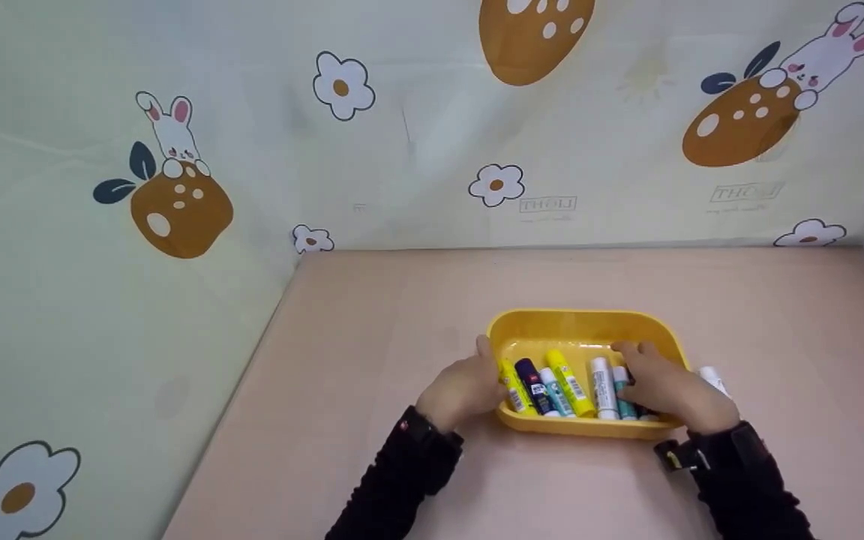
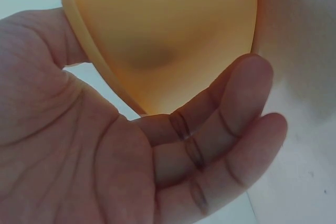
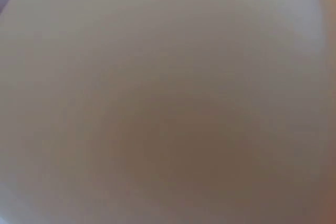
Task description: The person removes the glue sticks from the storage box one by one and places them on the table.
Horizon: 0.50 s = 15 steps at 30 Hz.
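Yellow tray [image 1: 589,324] on the desk [image 1: 372,322]: the left grip [image 1: 462,386] pinches its left end, while the right grip [image 1: 661,382] reaches in at the right, and I cannot tell whether it pinches anything. Uneven lifting could tip the tray and slide the glue sticks [image 1: 570,382] together; a careless right wrist might knock the white stick [image 1: 712,378] beyond the rim
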Motion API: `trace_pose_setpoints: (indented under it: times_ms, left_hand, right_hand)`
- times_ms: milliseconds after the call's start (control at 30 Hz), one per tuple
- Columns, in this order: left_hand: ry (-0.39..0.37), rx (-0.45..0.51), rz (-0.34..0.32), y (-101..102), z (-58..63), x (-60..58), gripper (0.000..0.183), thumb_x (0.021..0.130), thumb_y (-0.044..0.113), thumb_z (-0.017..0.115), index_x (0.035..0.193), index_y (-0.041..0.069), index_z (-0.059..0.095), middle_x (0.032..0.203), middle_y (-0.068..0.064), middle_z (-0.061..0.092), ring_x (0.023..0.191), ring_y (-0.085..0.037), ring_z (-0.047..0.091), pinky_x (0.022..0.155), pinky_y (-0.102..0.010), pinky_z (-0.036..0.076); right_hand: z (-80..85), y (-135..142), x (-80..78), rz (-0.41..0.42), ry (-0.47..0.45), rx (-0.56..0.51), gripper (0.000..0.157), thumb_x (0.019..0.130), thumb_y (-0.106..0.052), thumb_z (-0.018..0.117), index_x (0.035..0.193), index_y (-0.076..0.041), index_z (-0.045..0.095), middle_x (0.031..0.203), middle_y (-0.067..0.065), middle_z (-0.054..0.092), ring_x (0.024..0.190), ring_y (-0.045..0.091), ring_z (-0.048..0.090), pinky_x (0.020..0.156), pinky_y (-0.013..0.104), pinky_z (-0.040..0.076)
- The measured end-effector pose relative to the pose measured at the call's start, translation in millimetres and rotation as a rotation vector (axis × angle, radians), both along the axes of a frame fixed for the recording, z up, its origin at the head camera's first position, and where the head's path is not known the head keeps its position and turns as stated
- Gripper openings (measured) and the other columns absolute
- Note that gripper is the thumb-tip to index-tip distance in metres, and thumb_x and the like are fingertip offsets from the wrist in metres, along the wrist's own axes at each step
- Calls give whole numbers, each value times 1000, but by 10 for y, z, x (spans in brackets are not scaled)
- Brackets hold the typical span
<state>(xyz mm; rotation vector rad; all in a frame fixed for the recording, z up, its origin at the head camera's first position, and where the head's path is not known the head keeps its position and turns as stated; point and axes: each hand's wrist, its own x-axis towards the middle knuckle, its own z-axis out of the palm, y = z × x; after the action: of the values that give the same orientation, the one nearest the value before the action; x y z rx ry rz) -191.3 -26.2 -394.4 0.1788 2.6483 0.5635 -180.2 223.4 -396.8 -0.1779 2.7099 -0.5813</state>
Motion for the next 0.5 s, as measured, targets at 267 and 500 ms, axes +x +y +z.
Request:
trace_pose_setpoints:
  times_ms: [267, 500]
  left_hand:
    - [26, 2, -29, -15, -4, 4, 80, 87, 23, 56, 146, -3, 9, 85, -9, 54, 68, -20, 51, 65, -32, 42]
    - [50, -9, -61, -27, -14, 5, 78, 88, 22, 55, 145, -4, 9, 78, -7, 52, 63, -19, 49, 63, -31, 41]
  right_hand:
    - [9, 19, -12, -23, -60, 27, 71, 88, -22, 62, 142, 4, 23, 127, 38, 32, 96, 37, 47, 86, 52, 45]
    - [4, 33, -18, 1, -51, 56, 74, 87, -26, 63, 140, 7, 24, 128, 40, 35, 103, 39, 44, 90, 58, 38]
